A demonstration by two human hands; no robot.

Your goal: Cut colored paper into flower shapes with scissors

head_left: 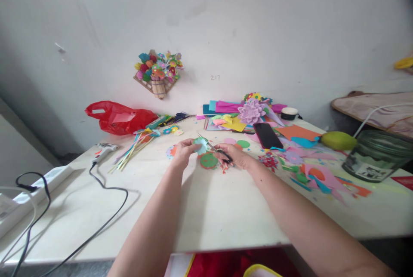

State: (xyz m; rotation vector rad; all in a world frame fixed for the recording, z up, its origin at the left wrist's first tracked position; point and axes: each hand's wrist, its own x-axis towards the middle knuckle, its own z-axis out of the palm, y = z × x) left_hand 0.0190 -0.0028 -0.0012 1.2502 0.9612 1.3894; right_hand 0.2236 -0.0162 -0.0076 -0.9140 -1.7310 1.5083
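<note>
Near the middle of the table my left hand [183,152] pinches a pale blue paper cutout [201,145] with a green round piece [196,141] behind it. My right hand [236,155] is closed around black-handled scissors [227,156], whose blades point up and left beside the cutout. Just below lies a green disc [208,161] with an orange edge. Small orange and pink scraps [223,167] are under the scissors. Left of my left hand rest an orange and a pale blue cutout [170,152]. Another green disc [243,144] lies beyond my right hand.
A glue gun [105,153] with a black cord, thin sticks [135,151] and a red plastic bag [121,118] are at left. To the right are a phone [267,135], colored scraps [318,173] and a green glass jar [377,156]. A power strip [45,189] sits at the left edge.
</note>
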